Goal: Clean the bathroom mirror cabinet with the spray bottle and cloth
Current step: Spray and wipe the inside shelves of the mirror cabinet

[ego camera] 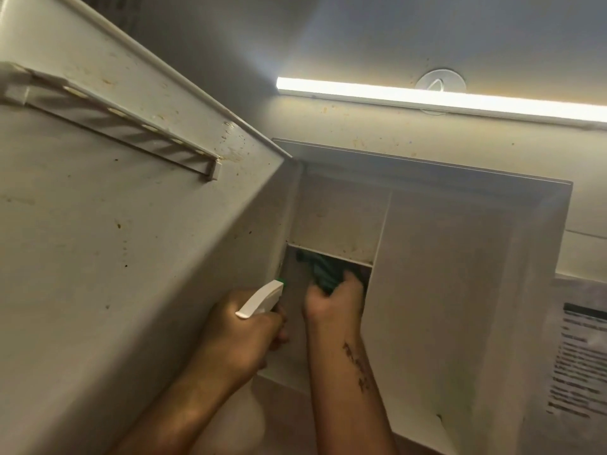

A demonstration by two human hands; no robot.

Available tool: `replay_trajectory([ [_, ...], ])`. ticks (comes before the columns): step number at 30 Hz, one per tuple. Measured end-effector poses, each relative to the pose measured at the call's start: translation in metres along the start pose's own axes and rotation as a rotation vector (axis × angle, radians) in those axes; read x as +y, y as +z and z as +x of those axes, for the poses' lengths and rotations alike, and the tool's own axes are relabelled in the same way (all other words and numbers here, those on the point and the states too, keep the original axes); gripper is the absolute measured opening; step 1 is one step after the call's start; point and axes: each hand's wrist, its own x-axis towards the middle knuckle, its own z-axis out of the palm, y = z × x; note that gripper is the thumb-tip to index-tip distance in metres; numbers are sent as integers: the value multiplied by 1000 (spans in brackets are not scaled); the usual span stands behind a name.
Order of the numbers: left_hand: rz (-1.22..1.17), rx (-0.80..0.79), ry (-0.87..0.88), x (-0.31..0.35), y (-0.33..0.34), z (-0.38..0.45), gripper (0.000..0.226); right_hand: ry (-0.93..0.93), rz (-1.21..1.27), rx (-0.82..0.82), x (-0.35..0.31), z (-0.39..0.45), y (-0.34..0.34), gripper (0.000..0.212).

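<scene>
We saw cabinet door point(131, 241): matt, speckled white plastic | spray bottle point(261, 300) head: smooth white plastic | cloth point(325, 277): dark green, crumpled fabric | notice point(578, 359): printed paper

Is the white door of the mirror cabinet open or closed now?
Open. The white cabinet door swings out to the left, showing its inner side with a rail, and the right hand reaches inside with the dark green cloth.

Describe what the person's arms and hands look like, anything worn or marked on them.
Both forearms are bare, with no sleeves, gloves, watch or rings visible. The right forearm carries a dark, elongated marking, seemingly a tattoo, running along it below the right hand. The left hand and its forearm show no markings.
</scene>
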Motion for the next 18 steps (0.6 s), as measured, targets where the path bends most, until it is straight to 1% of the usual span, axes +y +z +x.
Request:
replay_trajectory([
  [3, 7, 3, -9, -1, -1, -1, 14, 53, 46, -19, 0, 0, 10, 15],
  [4, 14, 5, -6, -1, -1, -1, 14, 59, 27, -7, 1, -2, 8, 17],
  [6, 15, 13, 3, 1, 0, -4, 15, 34, -1, 18, 1, -7, 3, 33],
  [8, 8, 17, -4, 2, 1, -7, 16, -20, 26, -2, -4, -12, 3, 38],
  [11, 4, 2, -36, 1, 0, -13, 16, -26, 76, -32, -5, -17, -1, 33],
  [14, -9, 12, -61, -4, -2, -13, 14, -16, 125, -88, -2, -17, -8, 13],
  [15, -7, 17, -65, -5, -4, -14, 14, -20, 146, -117, -2, -19, -10, 11],
  [18, 8, 27, -61, -7, -8, -16, 14, -60, 177, -178, 0, -23, -16, 17],
])
